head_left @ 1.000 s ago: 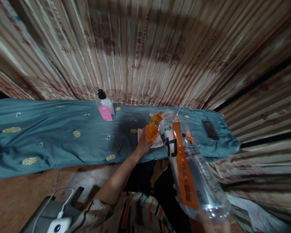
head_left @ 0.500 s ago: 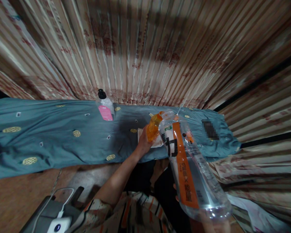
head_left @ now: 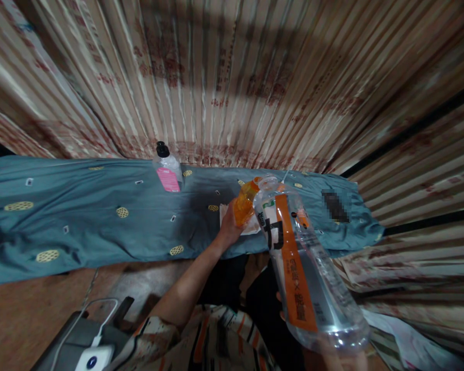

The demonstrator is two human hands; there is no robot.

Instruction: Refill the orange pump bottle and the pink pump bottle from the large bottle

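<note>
Here, teal cloth (head_left: 96, 206) beside pleated curtains (head_left: 201, 103).

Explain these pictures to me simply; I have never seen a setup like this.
There is no machine here, just a person's two bare hands. One camera, worn on the head, looks forward and down, so you see roughly what the wearer sees.

The left hand holds an orange bottle. The right hand, mostly hidden, holds a big clear bottle at a slant, the two necks close together.

On the blue cloth are a pink-labelled bottle, something white by the left hand, and a dark thing too pixelated to identify.
</note>
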